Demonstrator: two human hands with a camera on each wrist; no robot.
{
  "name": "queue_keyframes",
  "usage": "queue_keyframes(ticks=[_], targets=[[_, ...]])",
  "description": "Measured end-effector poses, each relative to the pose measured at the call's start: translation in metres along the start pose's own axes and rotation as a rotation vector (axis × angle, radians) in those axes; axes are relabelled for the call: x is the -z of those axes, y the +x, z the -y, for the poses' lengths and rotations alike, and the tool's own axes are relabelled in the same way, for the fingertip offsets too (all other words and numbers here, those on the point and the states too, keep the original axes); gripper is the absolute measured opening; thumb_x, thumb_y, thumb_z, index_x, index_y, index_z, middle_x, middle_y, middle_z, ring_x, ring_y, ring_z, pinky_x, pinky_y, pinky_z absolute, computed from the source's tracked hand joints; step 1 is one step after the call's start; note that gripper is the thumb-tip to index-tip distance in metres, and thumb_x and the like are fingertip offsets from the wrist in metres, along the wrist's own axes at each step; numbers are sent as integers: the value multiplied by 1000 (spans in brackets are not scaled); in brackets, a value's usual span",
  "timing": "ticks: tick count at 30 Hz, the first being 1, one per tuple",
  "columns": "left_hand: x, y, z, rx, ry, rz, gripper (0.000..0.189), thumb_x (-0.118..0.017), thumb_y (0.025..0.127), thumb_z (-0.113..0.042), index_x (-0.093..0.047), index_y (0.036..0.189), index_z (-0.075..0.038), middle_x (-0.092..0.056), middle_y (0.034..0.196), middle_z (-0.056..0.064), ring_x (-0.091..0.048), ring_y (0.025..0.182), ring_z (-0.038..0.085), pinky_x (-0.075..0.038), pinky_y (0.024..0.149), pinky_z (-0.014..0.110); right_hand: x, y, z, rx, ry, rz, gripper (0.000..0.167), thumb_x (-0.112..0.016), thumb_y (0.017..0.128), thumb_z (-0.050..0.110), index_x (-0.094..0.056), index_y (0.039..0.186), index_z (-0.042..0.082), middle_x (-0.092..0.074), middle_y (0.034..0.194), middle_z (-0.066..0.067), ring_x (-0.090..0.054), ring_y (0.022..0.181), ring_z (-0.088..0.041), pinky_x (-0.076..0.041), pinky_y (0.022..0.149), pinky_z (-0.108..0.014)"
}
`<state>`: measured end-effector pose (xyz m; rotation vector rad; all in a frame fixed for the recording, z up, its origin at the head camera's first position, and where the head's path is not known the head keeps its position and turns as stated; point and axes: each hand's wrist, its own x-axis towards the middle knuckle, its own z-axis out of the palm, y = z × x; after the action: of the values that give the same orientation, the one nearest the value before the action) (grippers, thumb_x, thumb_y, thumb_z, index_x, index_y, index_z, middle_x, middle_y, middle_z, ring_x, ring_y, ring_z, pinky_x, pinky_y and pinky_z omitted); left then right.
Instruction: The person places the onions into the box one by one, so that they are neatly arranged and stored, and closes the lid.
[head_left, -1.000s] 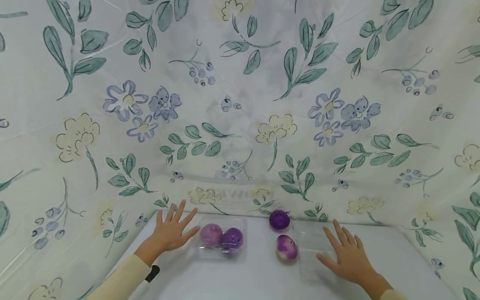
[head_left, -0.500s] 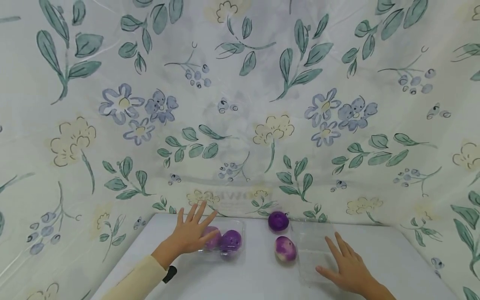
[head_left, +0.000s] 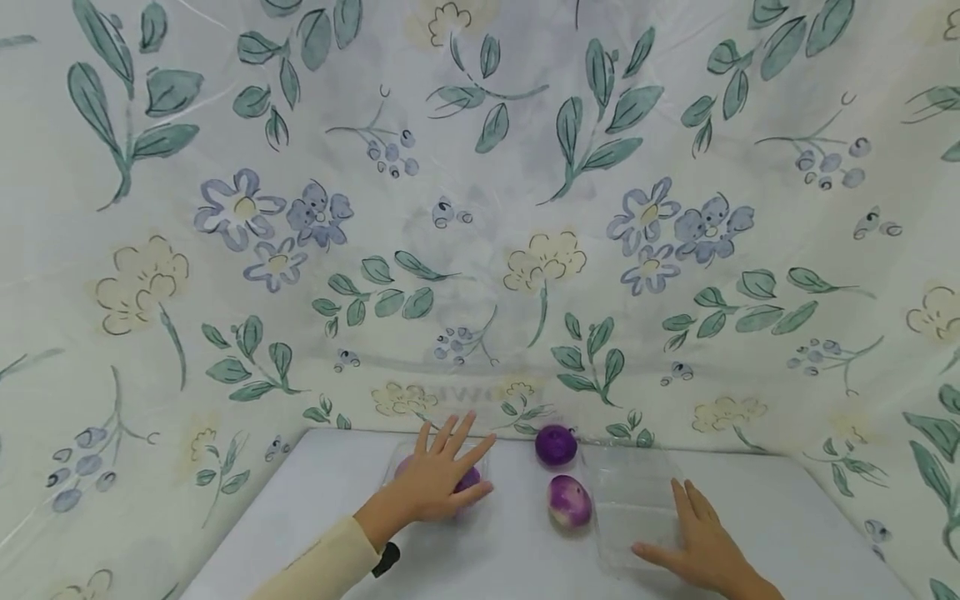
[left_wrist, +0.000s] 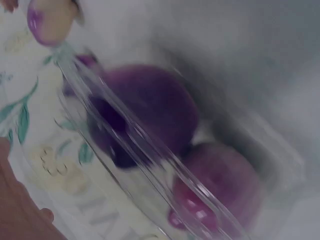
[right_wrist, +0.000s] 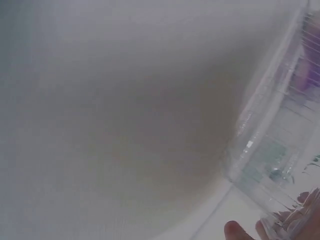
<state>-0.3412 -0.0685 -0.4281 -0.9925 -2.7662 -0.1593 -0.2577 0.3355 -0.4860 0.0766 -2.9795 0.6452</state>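
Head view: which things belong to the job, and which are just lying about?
Likely the job:
left hand
clear box below it, two purple vegetables inside
right hand
clear container beside it
loose dark-purple vegetable
loose purple-and-white vegetable

Just around:
floral sheet
white table

A flower-and-leaf printed sheet [head_left: 487, 208] hangs behind a white tabletop [head_left: 517, 558]
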Motion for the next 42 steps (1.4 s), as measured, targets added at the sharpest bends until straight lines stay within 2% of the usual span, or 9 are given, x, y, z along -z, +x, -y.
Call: queue_keyframes(ticks=[4,7,13,18,22,30,38,42], targets=[[1,9,-18,-34,0,19,71,-39,96,-67,-26,157,-32,-1,168,10,-6,154,39,-4,116,72,-1,1,1,-31,29,-3,131,-73,74,67,-7,149,-18,-10,152,-46,-15,139,-64,-27,106,-74],[4,17,-27,-32,-32,19,72,-39,96,-67,-26,157,-32,0,168,8,-3,154,36,-3,116,71,-1,1,1,-52,53,-1,135,-74,73,67,-4,148,-21,-10,151,-47,-14,139,-63,-25,108,-72],[7,33,-50,-47,-83,47,73,-39,96,-66,-21,158,-33,2,168,5,-2,155,35,-2,117,69,1,2,2,-79,90,20,134,-77,73,63,-3,149,-18,-7,153,-46,-13,140,-62,-24,109,-72],[-1,49,-70,-62,-109,63,74,-40,97,-66,-19,159,-31,-2,168,5,-6,155,34,-4,118,68,3,3,-3,-69,127,9,132,-79,72,60,-5,149,-18,-8,152,-46,-14,139,-63,-24,109,-72],[-11,56,-81,-62,-136,91,74,-40,96,-66,-20,159,-31,-7,168,7,-9,154,36,-7,117,69,2,1,-5,-68,155,13,129,-79,73,58,-7,149,-18,-7,153,-46,-17,138,-64,-26,107,-72],[-23,60,-81,-30,-184,116,78,-46,94,-67,-22,158,-30,-6,168,6,-12,153,39,-10,117,70,1,0,-4,-45,138,-19,126,-78,75,59,-10,150,-16,-8,154,-44,-21,137,-63,-29,106,-73],[-27,60,-82,-15,-241,157,79,-49,93,-66,-25,158,-28,-9,168,7,-12,153,39,-8,116,71,1,1,-5,-57,139,-2,126,-78,75,59,-10,150,-16,-6,155,-42,-20,137,-63,-28,106,-73],[-31,61,-85,-22,-251,174,78,-51,93,-65,-27,157,-28,-12,168,6,-16,152,39,-12,117,69,1,2,-6,-69,159,6,126,-78,75,58,-9,150,-17,-4,155,-42,-18,137,-64,-26,107,-73]])
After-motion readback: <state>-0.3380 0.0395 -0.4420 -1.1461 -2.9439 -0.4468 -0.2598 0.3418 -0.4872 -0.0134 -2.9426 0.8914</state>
